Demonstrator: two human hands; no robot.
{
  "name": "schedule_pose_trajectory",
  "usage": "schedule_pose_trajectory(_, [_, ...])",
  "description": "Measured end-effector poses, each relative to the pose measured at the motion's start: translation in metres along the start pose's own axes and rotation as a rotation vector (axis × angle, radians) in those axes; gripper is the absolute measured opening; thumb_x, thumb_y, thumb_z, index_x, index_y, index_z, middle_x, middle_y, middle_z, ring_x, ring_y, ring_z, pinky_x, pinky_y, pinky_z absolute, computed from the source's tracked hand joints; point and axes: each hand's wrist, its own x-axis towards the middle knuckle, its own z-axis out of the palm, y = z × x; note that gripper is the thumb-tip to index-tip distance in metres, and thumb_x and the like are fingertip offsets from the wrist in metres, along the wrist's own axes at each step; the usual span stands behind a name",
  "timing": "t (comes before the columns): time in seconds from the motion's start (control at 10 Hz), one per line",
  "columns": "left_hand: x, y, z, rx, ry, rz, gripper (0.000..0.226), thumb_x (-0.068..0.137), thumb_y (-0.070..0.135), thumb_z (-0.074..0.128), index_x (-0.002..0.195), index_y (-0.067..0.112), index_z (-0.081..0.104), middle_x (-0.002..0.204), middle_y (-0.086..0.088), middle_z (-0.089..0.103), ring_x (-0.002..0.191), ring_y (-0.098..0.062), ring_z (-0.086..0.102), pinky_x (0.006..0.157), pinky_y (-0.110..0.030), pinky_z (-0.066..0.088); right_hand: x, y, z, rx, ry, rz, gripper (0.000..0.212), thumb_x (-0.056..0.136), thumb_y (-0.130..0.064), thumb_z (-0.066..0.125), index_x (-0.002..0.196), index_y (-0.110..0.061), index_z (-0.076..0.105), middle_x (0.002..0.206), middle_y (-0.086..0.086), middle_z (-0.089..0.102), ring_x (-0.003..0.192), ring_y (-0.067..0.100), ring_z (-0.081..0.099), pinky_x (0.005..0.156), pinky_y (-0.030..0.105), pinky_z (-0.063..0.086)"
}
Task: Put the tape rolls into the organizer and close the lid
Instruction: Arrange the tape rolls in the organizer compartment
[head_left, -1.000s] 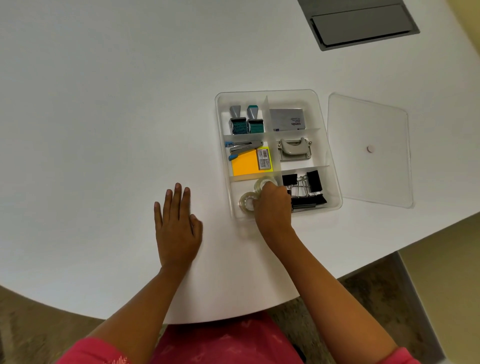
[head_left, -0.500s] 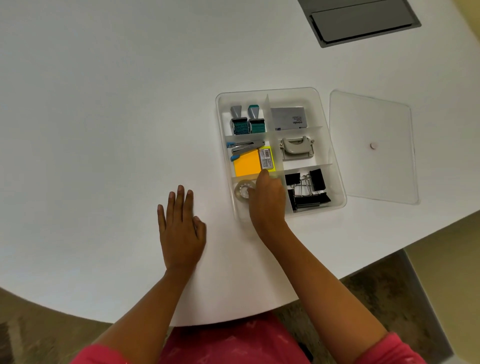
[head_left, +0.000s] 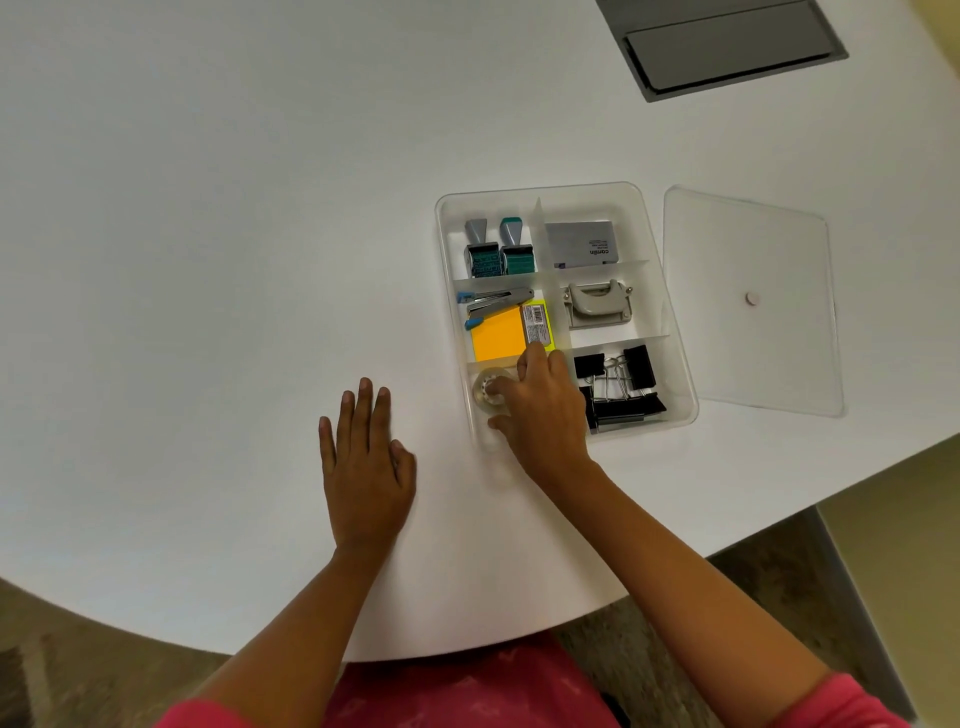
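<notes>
Right hand (head_left: 545, 410) presses a tape roll (head_left: 488, 389) into the organizer's (head_left: 675, 374) near-left compartment.

- Table (head_left: 218, 270): smooth white top, matt with a soft sheen.
- Organizer (head_left: 655, 244): clear frosted plastic, with translucent dividers.
- Lid (head_left: 748, 364): same frosted clear plastic, smooth — a small white knob at its centre.
- Tape roll (head_left: 487, 391): glossy transparent film.
- Binder clips (head_left: 640, 366): matt black bodies, shiny metal wire handles.
- Stapler (head_left: 496, 302): bright metal with blue plastic ends.
- Sticky notes (head_left: 497, 340): matt orange paper.
- Hole punch (head_left: 597, 306): dull grey finish.
- Sleeve (head_left: 852, 701): pink cloth.
- Floor panel (head_left: 727, 47): grey, matt — material cannot be told.
</notes>
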Motion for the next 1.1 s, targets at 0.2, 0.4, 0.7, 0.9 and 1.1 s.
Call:
schedule_pose_trajectory(0.2, [0.001,0.0,0.0,0.003,0.0,-0.001,0.057,0.092,0.018,0.039,0.149,0.014,0.032,0.16,-0.006,0.025,0.15,-0.021,0.015,0.124,-0.046,0.01,0.008,0.002,0.01,-0.04,0.031,0.007,0.021,0.067,-0.031,0.084,0.083,-0.018,0.076,0.109,0.01,0.061,0.096,0.027,0.057,0.058,0.027,0.049])
schedule_pose_trajectory(0.4, [0.0,-0.001,0.0,-0.005,0.0,0.0,0.057,0.093,0.018,0.038,0.15,0.014,0.031,0.16,-0.006,0.025,0.15,-0.022,0.016,0.123,-0.047,0.011,0.004,0.007,0.002,0.059,0.092,0.008,0.039,0.056,-0.04,0.087,0.086,-0.019,0.075,0.098,0.01,0.06,0.088,0.028,0.054,0.054,0.026,0.039])
schedule_pose_trajectory(0.7, [0.0,-0.001,0.001,-0.006,0.012,0.005,0.057,0.093,0.019,0.036,0.15,0.014,0.03,0.16,-0.007,0.025,0.15,-0.022,0.016,0.123,-0.047,0.011,-0.014,0.054,-0.012,0.092,0.174,0.099,0.015,0.062,-0.023,0.086,0.074,-0.017,0.077,0.134,0.014,0.052,0.11,0.041,0.046,0.083,0.045,0.041])
schedule_pose_trajectory(0.9, [0.0,-0.001,0.001,0.002,0.007,0.004,0.058,0.093,0.018,0.037,0.15,0.015,0.03,0.16,-0.006,0.025,0.15,-0.022,0.016,0.123,-0.046,0.011,0.002,0.046,-0.003,0.056,0.168,0.122,0.014,0.062,-0.021,0.087,0.067,-0.016,0.074,0.149,0.009,0.041,0.127,0.047,0.041,0.096,0.054,0.04])
schedule_pose_trajectory(1.1, [0.0,-0.002,0.003,0.0,0.005,0.003,0.058,0.093,0.018,0.038,0.15,0.016,0.029,0.161,-0.005,0.024,0.15,-0.021,0.015,0.124,-0.045,0.01,0.008,0.036,0.007,0.016,0.099,0.104,0.011,0.065,-0.021,0.081,0.063,-0.019,0.07,0.156,0.005,0.029,0.135,0.043,0.032,0.103,0.053,0.034])
